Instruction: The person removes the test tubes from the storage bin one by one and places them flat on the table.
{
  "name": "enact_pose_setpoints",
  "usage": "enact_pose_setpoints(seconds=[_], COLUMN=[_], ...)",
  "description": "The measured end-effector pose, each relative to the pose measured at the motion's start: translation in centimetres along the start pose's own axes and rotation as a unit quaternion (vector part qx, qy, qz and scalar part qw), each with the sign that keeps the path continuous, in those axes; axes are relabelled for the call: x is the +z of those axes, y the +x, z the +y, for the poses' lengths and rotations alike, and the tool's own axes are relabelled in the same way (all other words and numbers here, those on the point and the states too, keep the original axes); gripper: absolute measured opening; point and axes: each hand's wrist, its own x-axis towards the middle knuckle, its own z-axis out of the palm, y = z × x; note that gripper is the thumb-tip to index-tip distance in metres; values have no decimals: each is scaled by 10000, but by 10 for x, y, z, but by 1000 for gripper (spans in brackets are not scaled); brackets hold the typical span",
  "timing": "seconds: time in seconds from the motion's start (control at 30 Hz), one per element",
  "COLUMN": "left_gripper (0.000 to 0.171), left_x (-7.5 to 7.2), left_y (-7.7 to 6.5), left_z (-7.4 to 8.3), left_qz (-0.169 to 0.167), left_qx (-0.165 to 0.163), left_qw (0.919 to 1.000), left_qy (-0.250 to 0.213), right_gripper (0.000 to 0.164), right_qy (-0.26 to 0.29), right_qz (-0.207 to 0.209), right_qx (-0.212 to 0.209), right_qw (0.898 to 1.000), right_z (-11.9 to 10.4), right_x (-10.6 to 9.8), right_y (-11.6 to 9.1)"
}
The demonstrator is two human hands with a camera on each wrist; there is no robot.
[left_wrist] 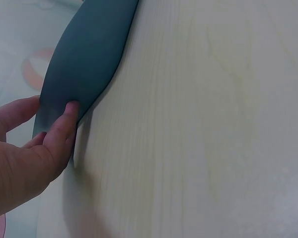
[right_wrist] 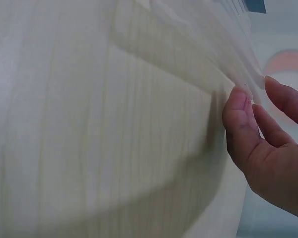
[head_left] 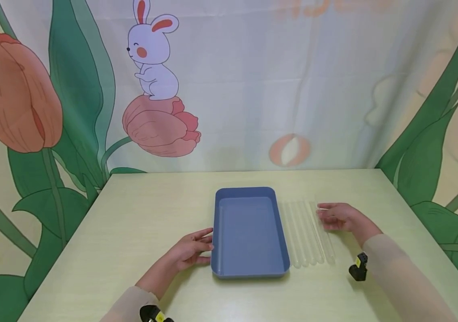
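Observation:
A blue rectangular tray (head_left: 253, 232) lies lengthwise on the table. My left hand (head_left: 192, 248) is at its left side, with relaxed fingertips touching the outer wall; the left wrist view shows the thumb (left_wrist: 69, 111) against that wall. To the right of the tray, several clear test tubes (head_left: 303, 237) lie side by side, rounded ends towards me. My right hand (head_left: 339, 217) is beside the outermost tube, fingers extended. Up close in the right wrist view, the thumb and fingertips (right_wrist: 238, 96) meet the edge of the clear tubes (right_wrist: 213, 39).
Pale wood-grained table (head_left: 148, 214) surrounds the tray and tubes. A printed curtain (head_left: 233, 89) with a rabbit and tulips hangs behind the table's far edge. Each wrist wears a small black camera (head_left: 358, 267).

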Motion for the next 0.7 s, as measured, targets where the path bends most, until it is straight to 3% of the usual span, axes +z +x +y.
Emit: enact_pose_setpoints(seconds=[0.7], left_gripper=[69], left_x=[-2], left_y=[1], left_z=[-2], left_qz=[-21], left_qx=[34], left_qw=[10000], left_qy=[-32], right_gripper=[61], right_qy=[-817], right_qz=[463], right_qx=[-94], right_qw=[9955], right_z=[-3], right_x=[18], right_y=[8])
